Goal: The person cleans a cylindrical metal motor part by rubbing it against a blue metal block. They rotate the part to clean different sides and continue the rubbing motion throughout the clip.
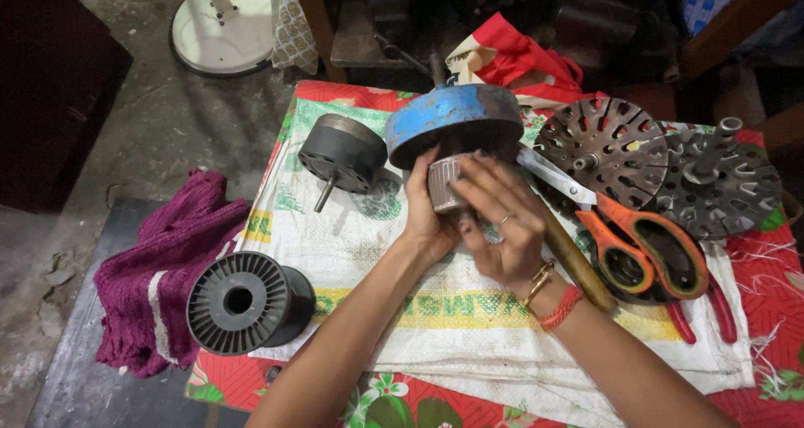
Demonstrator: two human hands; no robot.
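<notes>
My left hand [425, 212] and my right hand [499, 219] both grip a ribbed metal cylinder [444, 181], the stator core of a motor. It sits under a blue round motor cover [452, 120] at the middle of the table. My right hand's fingers wrap over the core from the right, my left hand's from below. A ring and bracelets show on my right hand and wrist.
A black motor rotor with a shaft [342, 153] lies to the left. An empty black spool [244, 302] stands at the front left. Orange-handled scissors [636, 235], a wooden handle [578, 265] and two perforated metal covers [610, 147] lie right. A purple cloth [155, 277] hangs off the table's left.
</notes>
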